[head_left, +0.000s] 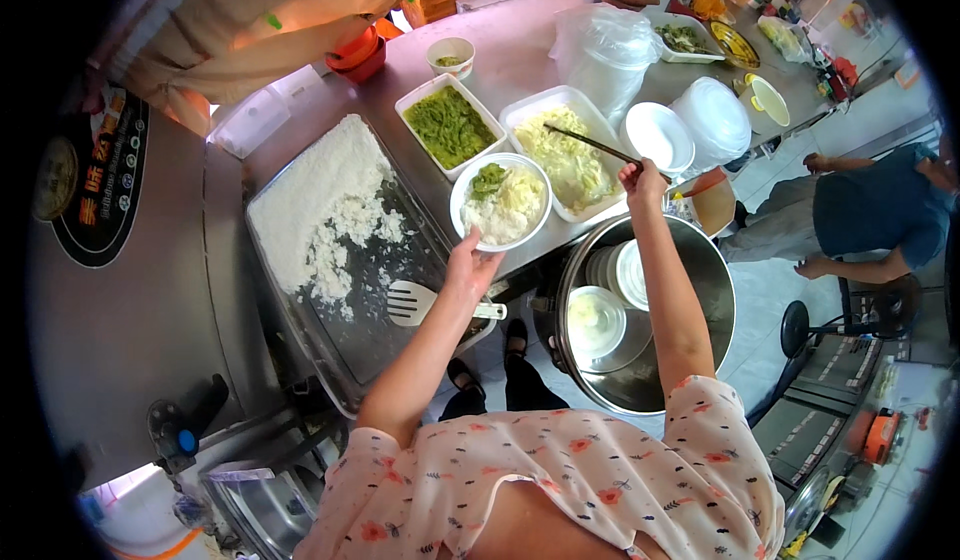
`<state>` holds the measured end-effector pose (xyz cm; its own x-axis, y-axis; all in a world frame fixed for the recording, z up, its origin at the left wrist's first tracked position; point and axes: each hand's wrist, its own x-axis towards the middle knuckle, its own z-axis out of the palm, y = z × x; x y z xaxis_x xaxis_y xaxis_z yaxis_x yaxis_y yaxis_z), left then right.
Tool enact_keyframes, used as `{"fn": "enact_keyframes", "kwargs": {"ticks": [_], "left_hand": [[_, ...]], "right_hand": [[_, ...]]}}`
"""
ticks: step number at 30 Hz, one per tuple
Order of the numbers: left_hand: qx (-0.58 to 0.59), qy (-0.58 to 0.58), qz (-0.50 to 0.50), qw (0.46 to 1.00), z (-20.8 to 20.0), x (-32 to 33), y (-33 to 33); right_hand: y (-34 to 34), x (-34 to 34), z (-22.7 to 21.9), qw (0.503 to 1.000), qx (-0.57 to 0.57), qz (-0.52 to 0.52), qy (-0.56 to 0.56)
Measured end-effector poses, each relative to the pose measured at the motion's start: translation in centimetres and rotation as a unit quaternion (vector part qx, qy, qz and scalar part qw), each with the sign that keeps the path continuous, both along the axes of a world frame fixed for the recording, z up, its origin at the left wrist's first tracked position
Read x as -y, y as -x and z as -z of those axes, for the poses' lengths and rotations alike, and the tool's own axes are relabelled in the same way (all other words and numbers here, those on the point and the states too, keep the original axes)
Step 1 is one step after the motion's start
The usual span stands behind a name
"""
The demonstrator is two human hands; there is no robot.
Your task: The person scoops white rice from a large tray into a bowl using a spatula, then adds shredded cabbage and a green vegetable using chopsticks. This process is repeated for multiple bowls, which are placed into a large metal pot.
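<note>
My left hand (470, 268) grips the near rim of a white bowl (457, 206). White rice, a green mash and pale yellow shreds like cabbage lie in the bowl. In my right hand (645, 184) is a pair of dark chopsticks (592, 143). Their tips reach over a white rectangular tub (608, 132) of pale yellow shreds (565, 155); whether they touch the food I cannot tell. Beside it sits another tub (404, 118) filled with green mash (450, 128). Left of the bowl, a large metal tray (365, 350) holds rice (320, 200) and a white slotted spatula (420, 305).
Below my right forearm stands a deep metal pot (708, 270) with white bowls (597, 325) inside. Bagged stacked containers (605, 55) and a white round bowl (657, 138) stand at the back right. A person in blue (880, 205) is at the right.
</note>
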<state>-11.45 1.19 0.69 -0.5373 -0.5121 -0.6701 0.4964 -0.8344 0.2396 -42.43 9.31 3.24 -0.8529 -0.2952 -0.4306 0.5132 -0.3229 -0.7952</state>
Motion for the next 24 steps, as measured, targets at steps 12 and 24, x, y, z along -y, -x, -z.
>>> {"fn": "enact_keyframes", "kwargs": {"ticks": [12,24], "left_hand": [[-0.037,0.021,0.001,0.999,-0.9,1.4,3.2],[-0.071,0.002,-0.02,0.997,-2.7,-0.6,1.6]], "right_hand": [[-1.9,-4.7,-12.1,0.983,-0.099,-0.129,0.079],[-9.6,-5.1,-16.4,0.885,-0.402,-0.179,-0.15]]}}
